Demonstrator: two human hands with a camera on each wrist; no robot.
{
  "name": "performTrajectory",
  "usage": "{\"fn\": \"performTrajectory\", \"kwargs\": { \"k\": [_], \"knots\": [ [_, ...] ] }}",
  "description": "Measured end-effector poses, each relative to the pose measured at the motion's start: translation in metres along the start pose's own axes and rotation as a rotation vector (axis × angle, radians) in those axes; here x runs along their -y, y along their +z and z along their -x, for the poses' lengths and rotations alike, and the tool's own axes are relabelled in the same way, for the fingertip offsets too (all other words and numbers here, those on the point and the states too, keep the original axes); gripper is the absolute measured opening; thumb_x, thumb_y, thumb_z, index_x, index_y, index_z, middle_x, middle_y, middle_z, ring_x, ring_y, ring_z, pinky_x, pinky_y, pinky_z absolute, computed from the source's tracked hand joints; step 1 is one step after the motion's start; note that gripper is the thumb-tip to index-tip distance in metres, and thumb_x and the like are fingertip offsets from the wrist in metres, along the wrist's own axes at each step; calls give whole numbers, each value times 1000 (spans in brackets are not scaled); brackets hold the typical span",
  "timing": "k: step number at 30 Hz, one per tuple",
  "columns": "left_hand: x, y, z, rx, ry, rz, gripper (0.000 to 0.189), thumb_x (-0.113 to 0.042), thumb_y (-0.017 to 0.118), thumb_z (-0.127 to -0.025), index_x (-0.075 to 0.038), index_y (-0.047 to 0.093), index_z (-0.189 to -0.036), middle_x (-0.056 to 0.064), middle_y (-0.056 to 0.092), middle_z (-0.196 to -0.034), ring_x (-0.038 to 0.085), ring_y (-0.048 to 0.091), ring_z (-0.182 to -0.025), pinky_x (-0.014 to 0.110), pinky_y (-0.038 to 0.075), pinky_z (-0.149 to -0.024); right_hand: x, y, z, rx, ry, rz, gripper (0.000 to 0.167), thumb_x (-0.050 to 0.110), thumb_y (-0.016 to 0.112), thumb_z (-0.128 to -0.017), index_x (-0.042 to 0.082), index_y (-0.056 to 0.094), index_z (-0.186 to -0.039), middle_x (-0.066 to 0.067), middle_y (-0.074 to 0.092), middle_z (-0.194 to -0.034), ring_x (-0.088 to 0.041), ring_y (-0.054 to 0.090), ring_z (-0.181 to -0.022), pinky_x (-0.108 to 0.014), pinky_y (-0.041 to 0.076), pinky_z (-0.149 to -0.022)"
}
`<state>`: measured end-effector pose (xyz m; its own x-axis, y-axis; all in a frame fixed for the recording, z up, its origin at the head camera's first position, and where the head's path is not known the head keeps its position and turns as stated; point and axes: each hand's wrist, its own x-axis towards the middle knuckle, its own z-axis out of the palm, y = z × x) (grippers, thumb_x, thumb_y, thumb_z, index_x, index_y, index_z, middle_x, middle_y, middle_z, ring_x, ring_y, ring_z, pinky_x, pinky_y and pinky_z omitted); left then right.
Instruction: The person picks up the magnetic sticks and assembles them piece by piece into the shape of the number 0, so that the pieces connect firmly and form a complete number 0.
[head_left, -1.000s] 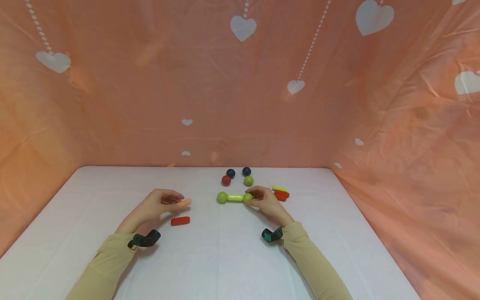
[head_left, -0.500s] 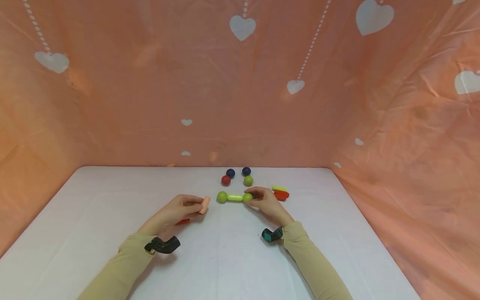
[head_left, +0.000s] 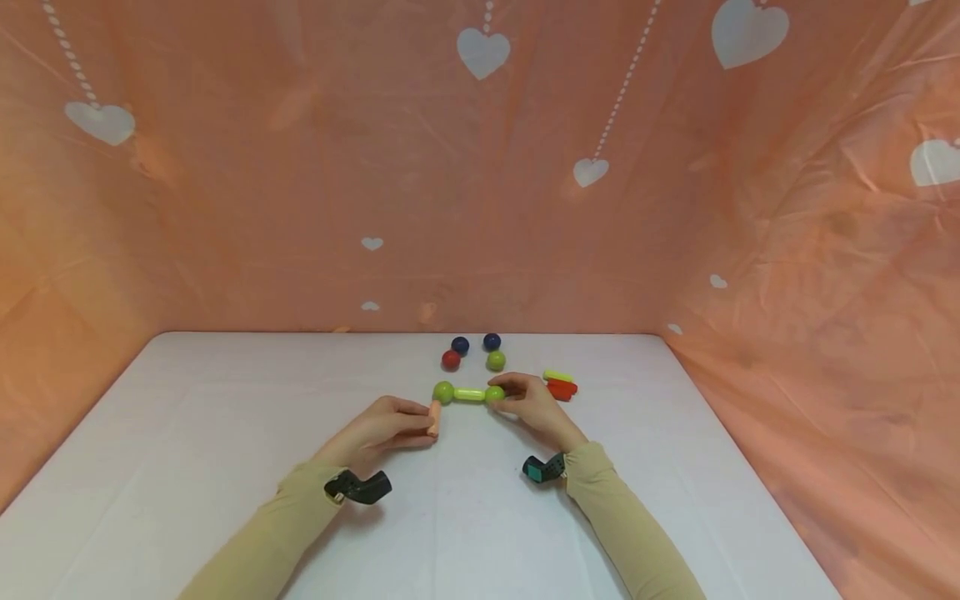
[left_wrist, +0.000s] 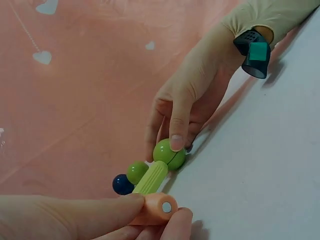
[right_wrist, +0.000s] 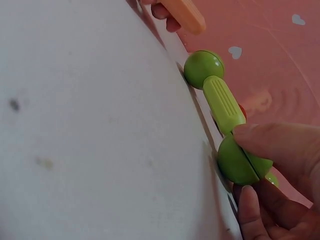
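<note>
1. Orange stick (head_left: 435, 418), just left of centre in the head view, is pinched between thumb and fingertips of the left hand (head_left: 386, 425), parted only by its thickness.
2. Its upper end points toward the left green ball (head_left: 444, 392), near mid-frame; the right wrist view shows the two near but apart.
3. Right of centre, the right hand (head_left: 528, 402) pinches the right green ball (right_wrist: 235, 165), thumb and fingers about it, seemingly to steady it.
4. Between these balls lies a yellow-green stick (head_left: 470, 394), touching both in a straight row.
5. The step in hand looks like adding the orange stick at the left green ball.
6. That calls for bringing the stick's end squarely against the ball while the right hand holds the row still; the pale disc (left_wrist: 167, 207) on its other end may be a magnet.
7. Farther out on the bench (head_left: 487, 533) sit a red ball (head_left: 451, 360), spare green ball (head_left: 496, 361) and two blue balls (head_left: 460, 345) above centre, with red sticks (head_left: 561, 390) farther right.
</note>
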<state>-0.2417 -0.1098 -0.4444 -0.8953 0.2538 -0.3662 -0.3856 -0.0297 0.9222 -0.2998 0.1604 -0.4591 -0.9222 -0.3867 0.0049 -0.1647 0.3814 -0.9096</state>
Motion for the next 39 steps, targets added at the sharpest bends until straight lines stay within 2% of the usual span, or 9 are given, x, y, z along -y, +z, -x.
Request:
{"fn": "performTrajectory", "kwargs": {
  "k": [7, 13, 17, 21, 24, 30, 39],
  "knots": [
    [0, 6, -8, -56, -45, -34, 37, -2, 67, -88, 13, 56, -120, 22, 60, -108, 23, 68, -85, 34, 56, -79, 1, 0, 0, -5, 12, -5, 35, 13, 74, -85, 10, 64, -119, -3, 62, -114, -21, 59, -98, -32, 50, -88],
    [0, 9, -13, -70, -52, -63, 34, -2, 66, -89, 12, 58, -118, 20, 62, -104, 21, 67, -84, 34, 56, -78, 3, 0, 0, -10, 8, -6, 37, 9, 73, -85, 6, 63, -120, -7, 62, -116, -22, 59, -98, -33, 50, -88],
    [0, 10, -15, -68, -43, -57, 32, -1, 66, -89, 12, 59, -117, 20, 63, -103, 22, 68, -83, 33, 56, -77, 20, 1, 9, 4, 0, 10, 37, 4, 70, -86, -1, 61, -122, -13, 61, -117, -25, 58, -98, -32, 51, -87],
    [-1, 9, -14, -71, -25, -62, 33, -3, 67, -88, 12, 60, -116, 20, 61, -103, 20, 67, -82, 33, 56, -78, 19, 1, 8, -3, -7, 16, 37, 7, 71, -86, 1, 62, -121, -10, 62, -116, -23, 59, -97, -31, 51, -86],
    [-3, 11, -14, -86, -28, -69, 35, -4, 67, -88, 11, 59, -118, 19, 60, -104, 19, 66, -81, 33, 56, -77, 3, 0, 0, -12, 1, 6, 37, 11, 74, -85, 7, 64, -120, -5, 63, -115, -21, 59, -96, -32, 51, -87],
    [-3, 13, -15, -113, -27, -54, 34, -2, 67, -88, 10, 59, -118, 20, 61, -104, 20, 66, -81, 33, 56, -76, 4, 0, 2, -2, 13, -8, 36, 11, 73, -85, 8, 64, -120, -4, 62, -115, -21, 59, -98, -32, 51, -88],
    [-2, 15, -13, -138, 9, -104, 34, -5, 69, -87, 9, 61, -117, 19, 62, -107, 19, 68, -80, 31, 56, -74, 2, -2, 0, 3, 12, -3, 36, 11, 74, -85, 8, 65, -119, -5, 63, -114, -21, 60, -97, -31, 51, -87]
  ]
}}
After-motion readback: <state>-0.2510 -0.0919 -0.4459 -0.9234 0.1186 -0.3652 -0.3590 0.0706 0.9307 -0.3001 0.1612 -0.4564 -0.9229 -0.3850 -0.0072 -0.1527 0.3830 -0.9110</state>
